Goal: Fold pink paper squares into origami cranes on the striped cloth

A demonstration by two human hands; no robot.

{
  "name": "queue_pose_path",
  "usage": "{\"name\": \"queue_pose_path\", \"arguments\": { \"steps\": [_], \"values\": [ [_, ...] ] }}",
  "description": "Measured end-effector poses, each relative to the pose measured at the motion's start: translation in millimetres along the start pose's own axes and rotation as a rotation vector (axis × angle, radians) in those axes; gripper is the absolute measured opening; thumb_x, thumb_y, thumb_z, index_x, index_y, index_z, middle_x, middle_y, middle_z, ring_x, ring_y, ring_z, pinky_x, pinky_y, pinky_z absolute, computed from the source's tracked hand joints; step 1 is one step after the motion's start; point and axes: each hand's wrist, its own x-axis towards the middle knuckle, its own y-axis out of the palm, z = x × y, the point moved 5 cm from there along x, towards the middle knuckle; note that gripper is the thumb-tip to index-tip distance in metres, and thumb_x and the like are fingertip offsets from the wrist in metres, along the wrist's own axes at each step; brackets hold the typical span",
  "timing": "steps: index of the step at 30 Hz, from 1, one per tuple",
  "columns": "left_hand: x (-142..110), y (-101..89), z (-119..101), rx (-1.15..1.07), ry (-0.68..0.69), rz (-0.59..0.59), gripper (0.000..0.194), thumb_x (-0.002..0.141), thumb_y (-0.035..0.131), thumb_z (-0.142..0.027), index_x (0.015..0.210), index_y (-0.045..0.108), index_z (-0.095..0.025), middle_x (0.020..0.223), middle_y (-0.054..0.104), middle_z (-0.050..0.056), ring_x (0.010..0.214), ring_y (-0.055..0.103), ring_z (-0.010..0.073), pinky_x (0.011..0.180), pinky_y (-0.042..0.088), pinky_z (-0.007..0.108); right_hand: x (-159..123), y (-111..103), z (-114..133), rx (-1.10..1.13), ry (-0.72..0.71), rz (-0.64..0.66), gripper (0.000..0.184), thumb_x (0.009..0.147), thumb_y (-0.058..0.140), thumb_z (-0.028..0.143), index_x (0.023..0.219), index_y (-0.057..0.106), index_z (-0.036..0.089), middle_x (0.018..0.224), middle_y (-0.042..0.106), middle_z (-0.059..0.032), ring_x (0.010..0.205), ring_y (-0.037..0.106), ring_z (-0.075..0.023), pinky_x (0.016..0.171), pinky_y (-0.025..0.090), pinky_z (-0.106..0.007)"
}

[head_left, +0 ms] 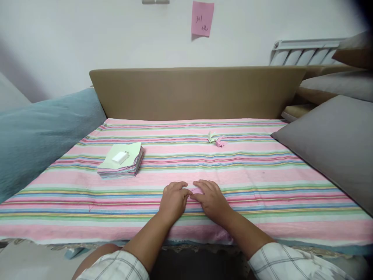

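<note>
A small piece of pink folded paper [197,191] lies between my two hands, low over the striped cloth. My left hand [175,197] is closed in a pinch, its thumb and fingertips at the paper's left edge. From the other side, my right hand [212,199] grips the same paper with curled fingers and thumb. Most of the paper is hidden by my fingers. Farther off on the cloth stand two small folded paper figures that look like cranes, a pale green one [211,137] and a pink one [220,142], touching or nearly so.
To the left sits a stack of square coloured paper [135,167] with a white plug adapter [120,157] on top. Grey cushions [329,144] line the right side, and a blue cushion [52,128] the left. A brown backrest [198,93] closes off the far side.
</note>
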Motion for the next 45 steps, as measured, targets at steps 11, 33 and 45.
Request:
{"name": "queue_pose_path", "arguments": {
  "steps": [11,33,45],
  "values": [
    [0,0.8,0,0.013,0.01,0.007,0.023,0.084,0.052,-0.02,0.09,0.07,-0.032,0.112,0.062,0.001,0.098,0.052,0.023,0.084,0.041,0.04,-2,-9,-9,-0.002,0.046,-0.05,0.02,0.081,0.052,0.014,0.073,0.069,0.022,0.116,0.059,-0.008,0.108,0.046,-0.0246,0.091,0.037,-0.041],
    [0,-3.3,9,-0.13,0.035,0.016,0.02,0.082,0.052,-0.018,0.086,0.069,-0.028,0.11,0.064,0.001,0.098,0.054,0.0189,0.085,0.041,0.037,-1,-6,2,0.165,-0.029,0.154,0.037,0.076,0.042,0.012,0.109,0.057,0.024,0.122,0.058,-0.0042,0.117,0.046,-0.019,0.1,0.022,-0.044],
    [-8,-4.0,-1,0.041,0.143,0.03,0.03,0.08,0.058,-0.015,0.096,0.068,-0.038,0.127,0.052,0.003,0.105,0.049,0.0242,0.087,0.04,0.043,1,-6,2,0.187,0.012,0.173,0.03,0.074,0.041,0.01,0.095,0.059,0.022,0.12,0.06,-0.0053,0.116,0.047,-0.0194,0.1,0.021,-0.044]
  ]
}}
